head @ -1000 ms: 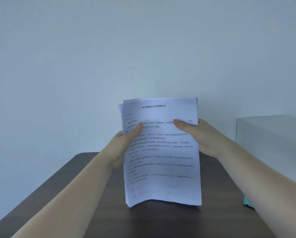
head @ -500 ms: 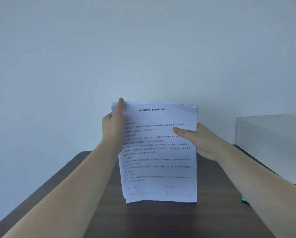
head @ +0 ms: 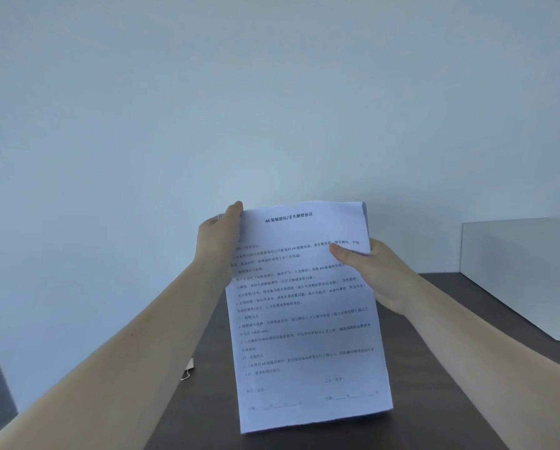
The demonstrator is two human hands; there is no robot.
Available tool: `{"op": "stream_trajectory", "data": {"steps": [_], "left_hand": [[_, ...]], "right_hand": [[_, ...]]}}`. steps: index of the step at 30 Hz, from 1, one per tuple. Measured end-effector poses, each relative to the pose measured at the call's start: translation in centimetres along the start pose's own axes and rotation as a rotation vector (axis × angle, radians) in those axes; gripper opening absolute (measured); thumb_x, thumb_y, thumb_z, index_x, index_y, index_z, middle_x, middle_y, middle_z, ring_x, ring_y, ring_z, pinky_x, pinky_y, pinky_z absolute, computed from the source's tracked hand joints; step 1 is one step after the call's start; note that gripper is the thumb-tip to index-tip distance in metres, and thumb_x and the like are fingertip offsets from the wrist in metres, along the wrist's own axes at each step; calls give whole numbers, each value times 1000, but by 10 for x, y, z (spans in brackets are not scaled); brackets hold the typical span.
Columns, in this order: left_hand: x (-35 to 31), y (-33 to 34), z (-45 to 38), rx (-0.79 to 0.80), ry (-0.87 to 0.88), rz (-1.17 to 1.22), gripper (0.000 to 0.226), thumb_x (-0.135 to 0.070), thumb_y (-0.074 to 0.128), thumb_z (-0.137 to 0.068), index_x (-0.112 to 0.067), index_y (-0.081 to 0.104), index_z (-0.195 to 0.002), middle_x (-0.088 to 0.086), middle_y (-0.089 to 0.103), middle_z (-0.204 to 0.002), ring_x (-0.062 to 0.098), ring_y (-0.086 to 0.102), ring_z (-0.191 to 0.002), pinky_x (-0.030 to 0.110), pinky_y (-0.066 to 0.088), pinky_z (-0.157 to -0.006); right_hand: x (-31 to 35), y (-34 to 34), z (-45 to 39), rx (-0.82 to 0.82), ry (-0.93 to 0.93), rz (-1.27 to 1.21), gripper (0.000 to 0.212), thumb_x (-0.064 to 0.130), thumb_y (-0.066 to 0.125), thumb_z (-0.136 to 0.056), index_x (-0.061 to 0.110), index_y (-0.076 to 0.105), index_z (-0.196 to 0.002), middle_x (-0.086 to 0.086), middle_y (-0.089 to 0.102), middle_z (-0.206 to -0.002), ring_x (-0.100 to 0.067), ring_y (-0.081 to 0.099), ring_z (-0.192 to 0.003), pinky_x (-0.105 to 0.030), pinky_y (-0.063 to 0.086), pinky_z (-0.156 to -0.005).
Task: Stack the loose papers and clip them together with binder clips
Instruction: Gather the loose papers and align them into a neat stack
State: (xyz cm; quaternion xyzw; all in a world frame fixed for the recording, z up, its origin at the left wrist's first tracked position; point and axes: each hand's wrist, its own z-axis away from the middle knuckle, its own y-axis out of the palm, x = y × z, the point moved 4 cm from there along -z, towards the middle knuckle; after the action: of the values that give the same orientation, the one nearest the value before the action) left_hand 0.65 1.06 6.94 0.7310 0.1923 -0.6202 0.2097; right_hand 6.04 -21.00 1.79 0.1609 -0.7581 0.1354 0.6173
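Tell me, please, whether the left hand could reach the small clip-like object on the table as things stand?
Probably not right away: the left hand holds the paper stack's top corner, raised, while the small object lies on the table beneath that forearm, otherwise unobstructed.

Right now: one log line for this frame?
phase: squaring stack | papers: upright, bottom edge on table | left hand: top-left corner | right hand: right edge | clip: none on stack

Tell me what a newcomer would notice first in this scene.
A stack of printed papers held upright at centre, its bottom edge on the dark table. The left hand grips the top left corner; the right hand pinches the right edge. A white box sits at far right.
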Motion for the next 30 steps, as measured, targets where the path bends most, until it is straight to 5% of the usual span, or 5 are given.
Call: {"op": "stream_trajectory", "data": {"steps": [7,11,14,17,30], "left_hand": [[-1,-23,16,1,20,-226,53,-51,49,-92,-22,18,-61,-1,20,-63,19,21,-55,27,18,-54],[19,-36,18,33,2,-268,53,-64,56,-79,-22,32,-57,1,38,-65,23,42,-62,25,45,-70],[37,-44,25,91,-60,-263,54,-62,66,-75,-10,67,-89,4,73,-93,27,72,-87,42,58,-88],[57,-45,38,216,-120,-266,43,-44,68,-85,-9,69,-110,6,76,-106,23,73,-96,39,59,-85],[170,-61,59,175,-357,-285,36,-40,41,-97,-13,59,-113,10,69,-103,31,68,-96,49,53,-93]], "right_hand": [[-7,15,21,22,126,5,24,26,61,-93,19,68,-115,-5,70,-120,-30,65,-112,-54,48,-99],[-18,19,30,42,187,17,30,29,63,-92,19,67,-120,-4,69,-122,-29,63,-115,-53,47,-101],[-29,16,35,30,225,3,31,30,64,-90,20,68,-119,-4,68,-125,-30,59,-120,-54,44,-104],[-39,12,41,-6,263,6,35,35,71,-83,23,70,-116,-1,65,-128,-29,52,-128,-54,37,-110],[-121,27,75,49,538,162,30,25,62,-93,7,67,-116,-9,75,-106,-28,72,-97,-41,57,-83]]}}
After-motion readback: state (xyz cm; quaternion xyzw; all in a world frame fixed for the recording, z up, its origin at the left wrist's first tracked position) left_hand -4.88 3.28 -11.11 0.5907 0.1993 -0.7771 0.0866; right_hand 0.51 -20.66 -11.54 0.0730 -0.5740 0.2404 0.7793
